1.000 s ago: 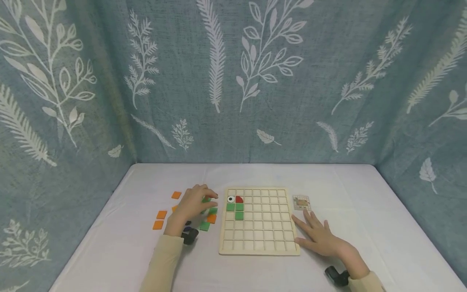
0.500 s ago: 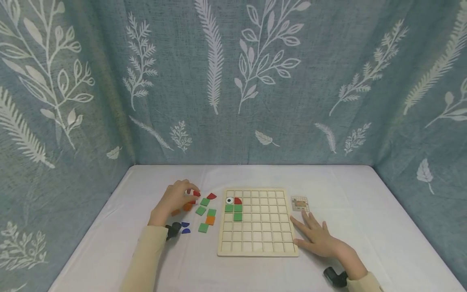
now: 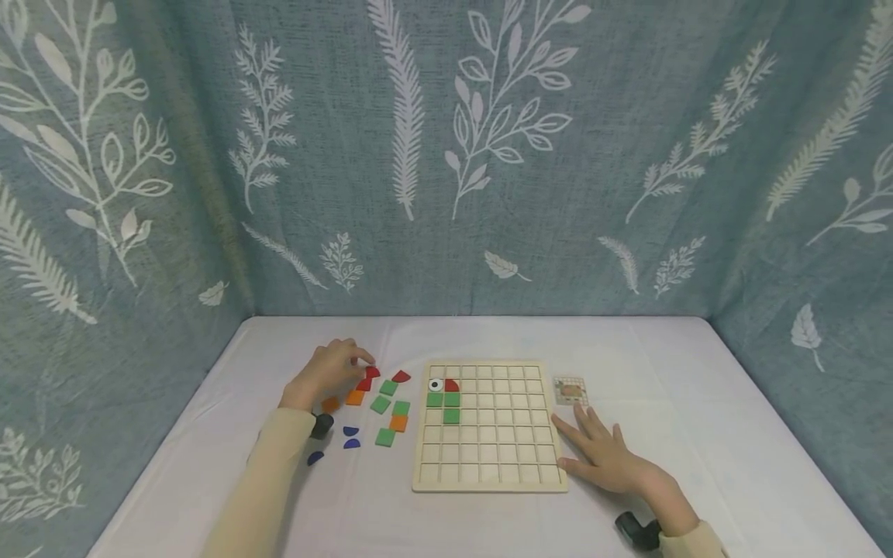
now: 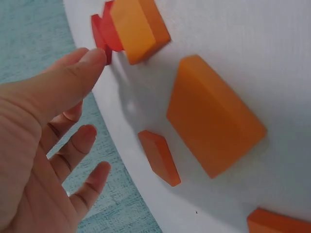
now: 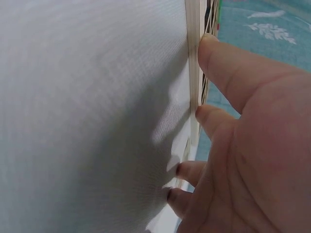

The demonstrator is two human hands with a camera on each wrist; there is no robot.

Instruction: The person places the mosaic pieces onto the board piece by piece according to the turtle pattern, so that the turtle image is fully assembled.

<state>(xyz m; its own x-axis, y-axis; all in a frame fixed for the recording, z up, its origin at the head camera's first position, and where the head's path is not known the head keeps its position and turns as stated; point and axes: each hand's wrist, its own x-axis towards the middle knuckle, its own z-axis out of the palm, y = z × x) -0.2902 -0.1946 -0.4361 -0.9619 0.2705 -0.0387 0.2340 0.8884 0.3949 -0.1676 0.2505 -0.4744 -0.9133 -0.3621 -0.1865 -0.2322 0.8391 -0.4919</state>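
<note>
My left hand [image 3: 329, 370] is over the loose tiles left of the board, its index fingertip beside a red quarter-round tile [image 3: 373, 372]. In the left wrist view the thumb tip overlaps that red tile [image 4: 100, 34], and the other fingers are loosely bent and spread. Another red tile [image 3: 364, 384] and an orange square tile [image 3: 355, 397] lie just by it. My right hand [image 3: 608, 456] is spread flat, thumb and index fingertips at the right rim of the wooden grid board [image 3: 502, 490]. On the board are an eye tile [image 3: 436, 385], a red tile [image 3: 452, 385] and several green tiles [image 3: 452, 416].
Several green tiles [image 3: 380, 404], a third red tile [image 3: 401, 377] and an orange tile [image 3: 398, 423] lie between left hand and board. Blue half-round tiles [image 3: 352, 444] lie nearer the front. A small picture card [image 3: 570, 390] lies right of the board.
My left hand has moved left from over the green tiles to the red ones, uncovering green, red and blue tiles. My right hand stays at the board's rim.
</note>
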